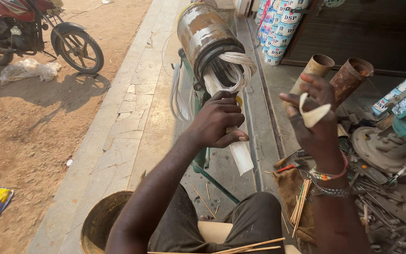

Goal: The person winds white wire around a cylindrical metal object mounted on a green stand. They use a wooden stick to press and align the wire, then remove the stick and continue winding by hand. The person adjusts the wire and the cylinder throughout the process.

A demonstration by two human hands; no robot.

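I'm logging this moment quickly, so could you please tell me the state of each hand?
Left hand: closed around the long white sheet from the motor stator.
Right hand: fingers pinching a small white strip.

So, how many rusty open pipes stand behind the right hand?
2: one paler pipe just left of the raised right hand, one darker rusty pipe to its right. Others may be hidden.

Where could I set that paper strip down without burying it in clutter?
Bare stone paving left of the wound cylinder, toward the dirt. Right side is crowded: tools and scrap beside the right hand, rusty pipes behind it.
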